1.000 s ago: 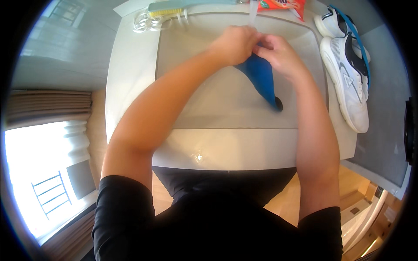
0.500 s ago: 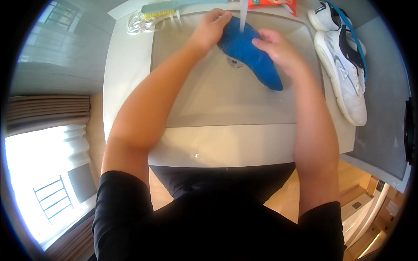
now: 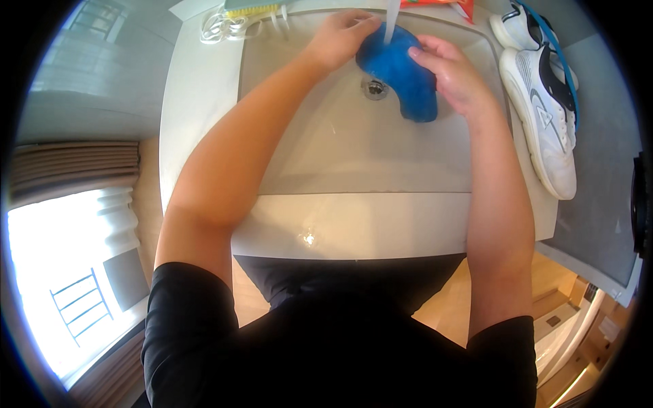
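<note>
Above the sink basin (image 3: 313,156), both my hands hold a blue insole (image 3: 398,68) under a stream of running water (image 3: 391,20). My left hand (image 3: 345,39) pinches its upper left edge. On the other side, my right hand (image 3: 454,73) grips the right edge, thumb on the upper face and fingers partly hidden behind. The insole's lower end bends downward. Just below it shows the round metal drain (image 3: 375,88).
White shoes (image 3: 541,115) stand on the counter's right side, with a blue strap (image 3: 559,58) by them. At the back left are a brush with yellow bristles (image 3: 253,11) and white laces (image 3: 223,28). A red packet (image 3: 445,7) lies behind the basin.
The insole has shifted slightly right, and its lower end is now bent and drawn up. Both hands have moved a little right with it, uncovering more of the drain.
</note>
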`<state>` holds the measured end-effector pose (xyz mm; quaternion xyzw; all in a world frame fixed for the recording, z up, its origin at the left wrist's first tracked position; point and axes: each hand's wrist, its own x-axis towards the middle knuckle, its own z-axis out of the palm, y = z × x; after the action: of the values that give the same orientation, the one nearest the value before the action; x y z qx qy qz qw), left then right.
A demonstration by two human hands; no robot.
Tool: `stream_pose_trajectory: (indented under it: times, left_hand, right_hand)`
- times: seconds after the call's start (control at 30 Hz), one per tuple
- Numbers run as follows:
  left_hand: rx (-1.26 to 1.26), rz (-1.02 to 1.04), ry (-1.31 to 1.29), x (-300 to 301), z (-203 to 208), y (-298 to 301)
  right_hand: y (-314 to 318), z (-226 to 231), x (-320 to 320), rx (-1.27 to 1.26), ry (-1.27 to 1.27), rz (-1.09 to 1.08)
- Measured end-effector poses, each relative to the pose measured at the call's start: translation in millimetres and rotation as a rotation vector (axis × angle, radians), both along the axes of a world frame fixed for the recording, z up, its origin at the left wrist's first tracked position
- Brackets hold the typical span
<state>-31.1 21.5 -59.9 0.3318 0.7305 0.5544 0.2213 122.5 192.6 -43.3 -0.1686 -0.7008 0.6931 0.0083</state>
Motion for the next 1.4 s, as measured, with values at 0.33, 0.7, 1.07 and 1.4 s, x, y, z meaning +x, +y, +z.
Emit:
stream_pose_trajectory:
  times: [0.33,0.7,1.07,1.4]
  left_hand:
    - [0.011,-0.159,0.3,20,1,-2]
    - [-0.109,-0.136,0.29,24,10,1]
    - [0.024,-0.009,-0.218,17,16,1]
    - [0.045,0.048,-0.306,4,11,4]
  right_hand:
    - [-6,10,0,-0.275,0.071,0.025]
    - [0,8,-1,-0.318,0.024,-0.005]
    - [-17,17,8,0.194,-0.292,-0.058]
    - [-10,19,12,-0.035,-0.227,0.036]
